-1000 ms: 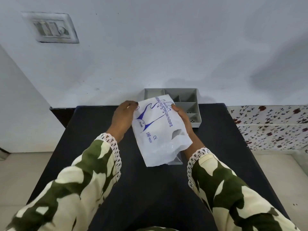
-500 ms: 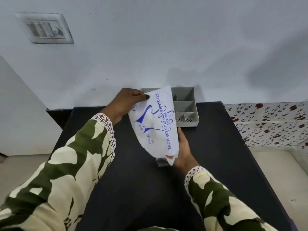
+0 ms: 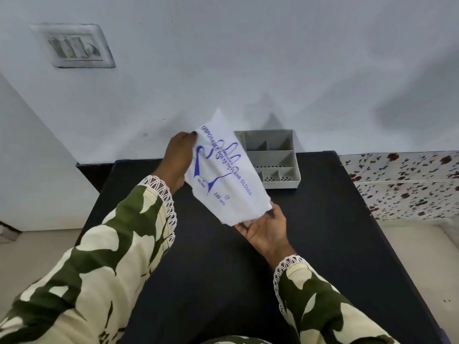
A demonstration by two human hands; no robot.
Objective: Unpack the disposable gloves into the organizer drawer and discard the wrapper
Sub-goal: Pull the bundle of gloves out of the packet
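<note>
A white plastic glove packet [image 3: 224,170] with blue print hangs tilted above the black table [image 3: 323,232]. My left hand [image 3: 177,162] pinches its upper left edge. My right hand [image 3: 264,228] is palm-up under the packet's lower corner, fingers behind it and touching it. The grey organizer drawer [image 3: 273,160], split into several empty compartments, sits on the table against the wall, partly hidden behind the packet. No loose gloves show.
A white wall rises right behind the table, with a switch plate [image 3: 74,47] at upper left. A floral-patterned surface [image 3: 407,184] adjoins the table's right side. Pale floor lies on both sides.
The packet has risen and swung upright, its top now higher against the wall. My left hand lifted with it. My right hand slid from the packet's side to its lower corner.
</note>
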